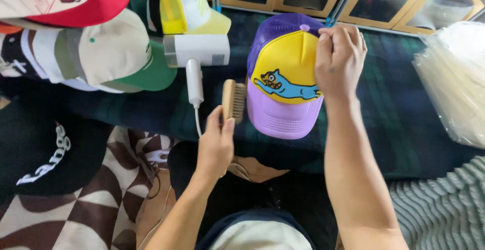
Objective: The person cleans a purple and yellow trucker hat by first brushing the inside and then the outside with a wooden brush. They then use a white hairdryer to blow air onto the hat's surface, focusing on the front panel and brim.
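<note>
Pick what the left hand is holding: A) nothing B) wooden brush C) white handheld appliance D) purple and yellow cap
B: the left hand grips a wooden brush, bristles facing the purple and yellow cap, which the right hand steadies at the crown; the white handheld appliance lies untouched on the dark plaid cloth.

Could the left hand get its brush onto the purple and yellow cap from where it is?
Probably yes. The left hand holds the wooden brush upright just beside the cap, bristles facing it, with nothing between them. The right hand rests on the cap's top right side, leaving the near left side free.
</note>
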